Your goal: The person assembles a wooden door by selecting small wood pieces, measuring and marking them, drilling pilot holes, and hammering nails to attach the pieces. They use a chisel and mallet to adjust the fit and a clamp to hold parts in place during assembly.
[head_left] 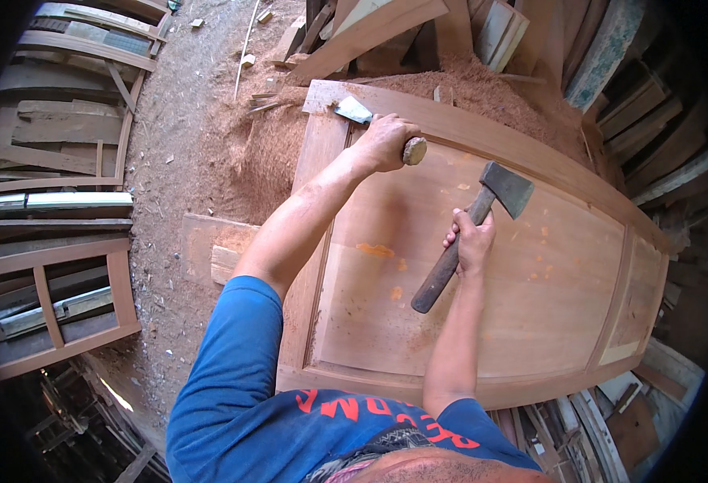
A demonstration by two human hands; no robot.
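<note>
My left hand point(388, 143) is wrapped round the handle of a chisel, and the round wooden butt sticks out of the fist toward the right. The pale chisel blade point(354, 109) points at the far left corner of a brown panelled wooden door point(310, 181). Whether its edge touches the wood I cannot tell. In my right hand point(473, 239) is a hatchet point(508, 190), gripped partway up its dark wooden handle. Its metal head is raised over the door's middle panel, to the right of the chisel, and the handle end slants down toward me.
Sawdust and shavings point(269, 161) cover the ground left of and beyond the door. Wooden frames point(52, 354) and stacked boards line the left side. Loose planks point(378, 36) lean beyond the door, with more timber point(644, 105) along the right. A board point(201, 241) lies near my left elbow.
</note>
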